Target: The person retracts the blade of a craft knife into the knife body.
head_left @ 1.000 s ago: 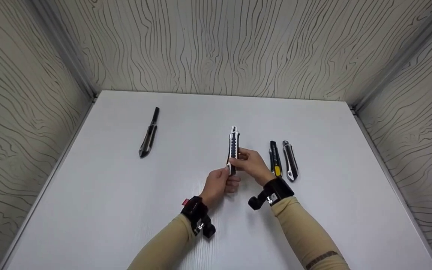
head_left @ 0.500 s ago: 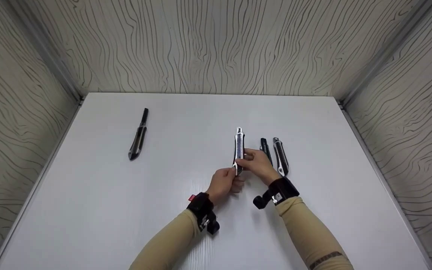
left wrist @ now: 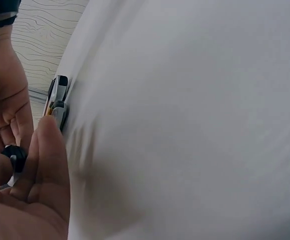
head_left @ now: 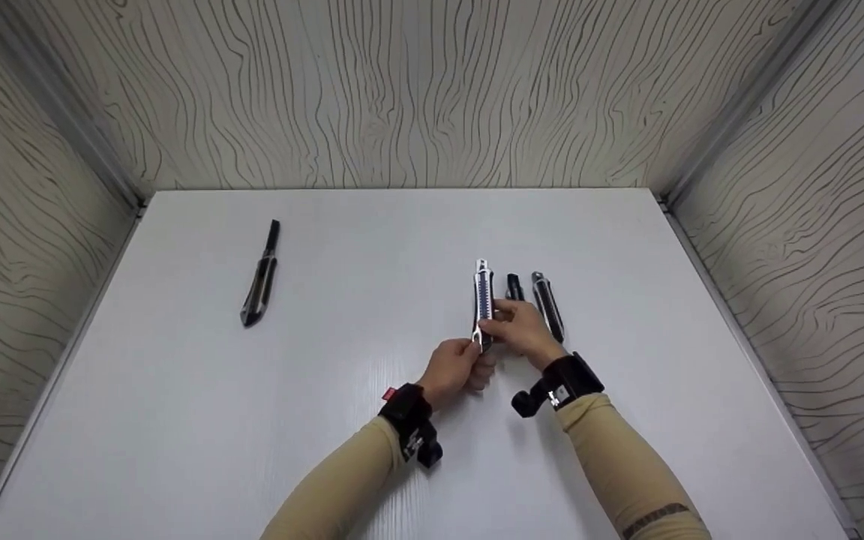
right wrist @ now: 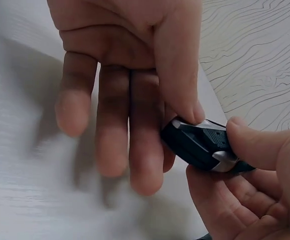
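Note:
In the head view, a silver-and-black utility knife (head_left: 484,294) is held up over the table, its narrow tip pointing away from the body. My left hand (head_left: 451,369) pinches its lower end between thumb and fingers. From the right side, my right hand (head_left: 523,330) grips the handle with its thumb on the front face. The right wrist view looks onto the butt end of the knife (right wrist: 197,142), with fingers of both hands on it. Only the dark end of the knife (left wrist: 16,156) shows between fingers in the left wrist view.
Beyond the right hand lie a black utility knife (head_left: 514,286), partly covered by that hand, and a grey-and-black one (head_left: 548,306). Another dark utility knife (head_left: 260,282) lies far left. Wood-patterned walls (head_left: 402,97) enclose the white table (head_left: 177,375) at the back and sides.
Both hands have shifted right with the utility knife, closer to the two knives lying there; the right hand now covers much of the black one. The head view has turned slightly right.

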### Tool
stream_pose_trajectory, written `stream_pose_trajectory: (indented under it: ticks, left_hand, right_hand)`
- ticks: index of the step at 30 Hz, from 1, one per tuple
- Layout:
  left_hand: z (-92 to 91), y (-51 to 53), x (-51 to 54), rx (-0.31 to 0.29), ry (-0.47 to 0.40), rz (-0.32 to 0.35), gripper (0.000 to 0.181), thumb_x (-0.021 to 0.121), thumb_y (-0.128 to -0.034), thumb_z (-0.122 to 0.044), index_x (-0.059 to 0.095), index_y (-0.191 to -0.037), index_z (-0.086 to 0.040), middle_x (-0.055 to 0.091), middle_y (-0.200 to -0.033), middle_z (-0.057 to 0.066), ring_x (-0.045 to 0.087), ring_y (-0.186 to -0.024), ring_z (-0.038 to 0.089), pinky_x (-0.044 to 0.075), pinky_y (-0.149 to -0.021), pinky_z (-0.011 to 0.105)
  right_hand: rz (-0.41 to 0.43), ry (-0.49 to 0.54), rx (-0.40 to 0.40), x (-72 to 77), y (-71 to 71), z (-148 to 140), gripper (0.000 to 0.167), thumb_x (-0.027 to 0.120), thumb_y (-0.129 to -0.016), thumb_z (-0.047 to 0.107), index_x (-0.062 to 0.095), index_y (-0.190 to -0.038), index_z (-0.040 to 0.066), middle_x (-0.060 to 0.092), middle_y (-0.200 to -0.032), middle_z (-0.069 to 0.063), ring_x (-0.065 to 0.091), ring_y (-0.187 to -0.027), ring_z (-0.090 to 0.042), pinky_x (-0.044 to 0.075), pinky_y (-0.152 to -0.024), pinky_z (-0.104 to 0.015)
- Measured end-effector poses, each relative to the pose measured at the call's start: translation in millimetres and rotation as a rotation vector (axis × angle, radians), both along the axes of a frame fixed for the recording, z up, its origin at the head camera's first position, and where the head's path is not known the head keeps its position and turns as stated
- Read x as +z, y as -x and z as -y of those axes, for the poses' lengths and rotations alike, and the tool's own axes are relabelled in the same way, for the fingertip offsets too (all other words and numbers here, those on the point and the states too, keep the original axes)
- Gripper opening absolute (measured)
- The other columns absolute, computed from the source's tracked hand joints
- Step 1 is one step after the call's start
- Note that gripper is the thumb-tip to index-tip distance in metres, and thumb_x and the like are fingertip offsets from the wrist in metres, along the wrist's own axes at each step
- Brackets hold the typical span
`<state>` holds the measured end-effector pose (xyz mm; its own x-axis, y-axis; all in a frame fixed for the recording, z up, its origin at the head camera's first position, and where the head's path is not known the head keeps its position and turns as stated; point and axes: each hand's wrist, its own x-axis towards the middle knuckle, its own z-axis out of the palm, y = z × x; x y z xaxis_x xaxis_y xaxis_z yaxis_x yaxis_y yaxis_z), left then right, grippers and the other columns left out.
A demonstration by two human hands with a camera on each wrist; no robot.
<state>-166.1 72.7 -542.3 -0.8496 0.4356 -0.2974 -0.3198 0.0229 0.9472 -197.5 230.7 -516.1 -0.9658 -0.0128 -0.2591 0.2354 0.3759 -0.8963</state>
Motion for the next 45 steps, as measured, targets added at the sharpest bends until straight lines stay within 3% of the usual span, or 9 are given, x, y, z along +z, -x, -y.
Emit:
stream_pose_trajectory:
  ticks: [9,18,32,34,40,45]
  left_hand:
    - [13.9,-0.2,-2.2,0.003,0.056,-0.021,0.033,0.042,-0.1013,-0.013,0.066,-0.098,0.009,0.07,-0.085,0.017,0.061,-0.063,0.015,0.055,-0.055,0.027]
    - [30.4,-4.2,3.0,0.008,0.089,-0.028,0.035,0.043,-0.104,-0.019,0.061,-0.118,0.007,0.073,-0.101,0.019,0.067,-0.071,0.015,0.06,-0.064,0.032]
    - [39.4,-5.8,1.0,0.011,0.105,-0.039,0.037,0.043,-0.1038,-0.019,0.057,-0.126,0.008,0.071,-0.105,0.022,0.068,-0.072,0.017,0.061,-0.065,0.037]
    - [40.0,-5.5,1.2,0.013,0.105,-0.034,0.037,0.043,-0.1039,-0.019,0.057,-0.125,0.008,0.071,-0.106,0.023,0.068,-0.072,0.018,0.061,-0.066,0.038]
    - [43.5,-5.5,2.8,0.022,0.102,-0.029,0.037,0.044,-0.1036,-0.019,0.056,-0.126,0.008,0.072,-0.105,0.022,0.068,-0.072,0.017,0.061,-0.066,0.039]
    - [47.5,-4.6,1.1,0.022,0.1,-0.03,0.036,0.045,-0.1035,-0.019,0.057,-0.125,0.007,0.072,-0.103,0.02,0.065,-0.068,0.014,0.06,-0.063,0.034]
  right_hand:
    - [-0.007,-0.18,-0.009,-4.4,3.7,7,0.049,0.073,-0.085,0.011,0.058,-0.13,-0.002,0.071,-0.109,-0.021,0.068,-0.08,-0.014,0.055,-0.067,-0.022]
    - [-0.048,-0.429,-0.018,-3.5,4.3,14,0.039,0.075,-0.082,0.021,0.069,-0.115,0.003,0.074,-0.098,-0.013,0.065,-0.077,-0.019,0.049,-0.065,-0.025]
    - [-0.093,-0.597,-0.071,-2.8,1.9,23,0.023,0.077,-0.08,0.028,0.071,-0.083,0.006,0.067,-0.074,-0.006,0.057,-0.065,-0.021,0.038,-0.054,-0.026]
    - [-0.1,-0.615,-0.075,-3.7,1.8,23,0.024,0.077,-0.081,0.028,0.07,-0.083,0.005,0.069,-0.077,-0.008,0.059,-0.067,-0.023,0.042,-0.055,-0.03]
    - [-0.128,-0.66,-0.099,-6.6,-0.3,24,0.036,0.077,-0.081,0.028,0.071,-0.105,0.002,0.073,-0.101,-0.016,0.068,-0.088,-0.032,0.054,-0.076,-0.043]
    - [-0.149,-0.659,-0.098,-6.1,-2.7,24,0.035,0.074,-0.084,0.025,0.069,-0.109,0.001,0.072,-0.1,-0.015,0.068,-0.088,-0.031,0.055,-0.076,-0.044]
